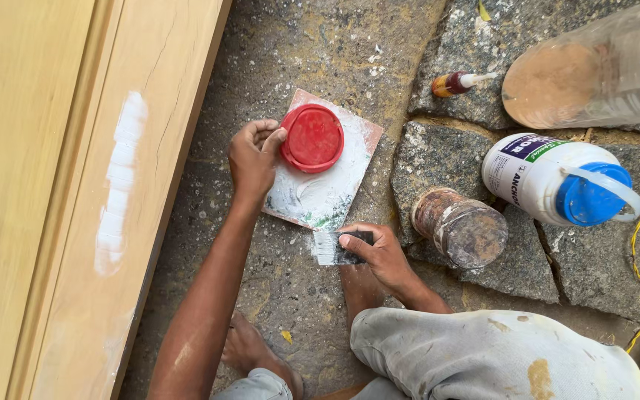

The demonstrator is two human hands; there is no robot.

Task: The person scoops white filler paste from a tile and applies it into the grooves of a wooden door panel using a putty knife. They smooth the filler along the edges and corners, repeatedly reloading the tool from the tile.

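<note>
Person crouches on rough stone ground point(298, 44), seen from above. Left hand point(253, 157) grips the rim of a round red lid point(312, 138), fingers curled over its near-left edge, thumb on top. Lid sits on a square board point(335, 185) smeared with white putty; board lies flat on the stone, tilted like a diamond, lid at its upper-left part. Right hand point(379, 252) pinches a small flat scraper blade point(332, 248), forefinger pressed along its top; blade carries white paste and rests at the board's lower edge, touching or just off it, cannot tell which. To the left, a pale wooden panel point(53, 222) lies lengthwise, with a long white streak of filler point(116, 192) down its face. To the right of the board, well apart from the hands: a rusty, grimy jar point(461, 228) lying on its side; beyond it a white plastic jug with blue cap point(561, 181), also on its side; above that a big clear plastic bottle point(601, 70) with brownish powder inside. Small tube with red body and white nozzle point(457, 83) near the bottle's base. Yellow cord point(635, 259) trails at far right. Bare foot point(257, 355) and dusty grey trousers point(498, 359) below.
</note>
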